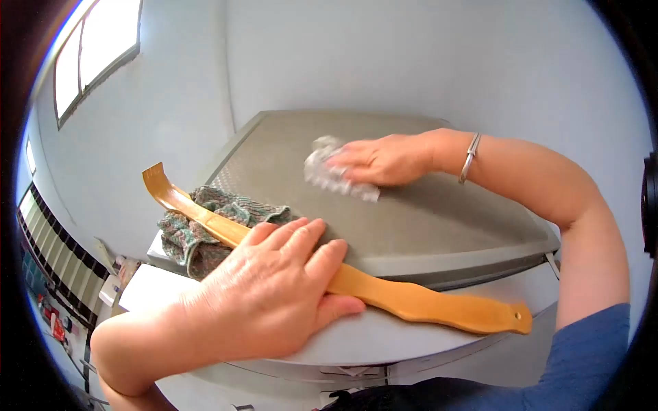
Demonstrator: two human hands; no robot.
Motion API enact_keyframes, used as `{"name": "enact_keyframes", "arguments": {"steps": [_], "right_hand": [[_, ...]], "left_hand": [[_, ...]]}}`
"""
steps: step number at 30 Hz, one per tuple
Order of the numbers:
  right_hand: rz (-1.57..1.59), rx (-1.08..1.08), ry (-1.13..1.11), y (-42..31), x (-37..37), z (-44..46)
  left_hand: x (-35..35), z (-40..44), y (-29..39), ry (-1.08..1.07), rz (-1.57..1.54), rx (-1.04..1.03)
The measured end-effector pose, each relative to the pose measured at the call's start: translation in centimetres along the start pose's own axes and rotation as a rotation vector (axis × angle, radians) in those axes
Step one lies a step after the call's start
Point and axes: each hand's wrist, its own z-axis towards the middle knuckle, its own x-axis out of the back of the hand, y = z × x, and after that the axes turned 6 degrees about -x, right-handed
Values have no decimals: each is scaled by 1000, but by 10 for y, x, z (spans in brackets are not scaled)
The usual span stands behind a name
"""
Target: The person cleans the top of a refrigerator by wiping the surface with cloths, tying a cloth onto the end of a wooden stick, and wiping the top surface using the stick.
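Head: right hand [392,160] over probable cloth [322,172]

Grey top [425,233], patterned cloth [184,241], white cloth [321,170]

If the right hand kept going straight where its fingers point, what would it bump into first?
The right hand would probably meet the crumpled white cloth right at its fingertips first, though depth is hard to judge.

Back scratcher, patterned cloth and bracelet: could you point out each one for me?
Back scratcher [425,305]: head view, on the broad part of its wooden handle.
Patterned cloth [185,236]: head view, on its bunched left part.
Bracelet [469,159]: head view, on the middle of its visible band.
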Motion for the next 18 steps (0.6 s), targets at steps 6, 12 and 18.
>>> {"name": "enact_keyframes", "arguments": {"steps": [6, 12, 18], "right_hand": [[28, -680, -212, 118, 3, -8], [48, -197, -88, 68, 16, 121], [95, 169, 222, -25, 10, 170]], "left_hand": [[4, 2, 4, -100, -25, 21], [6, 12, 20, 49, -61, -13], [2, 18, 25, 78, -32, -30]]}}
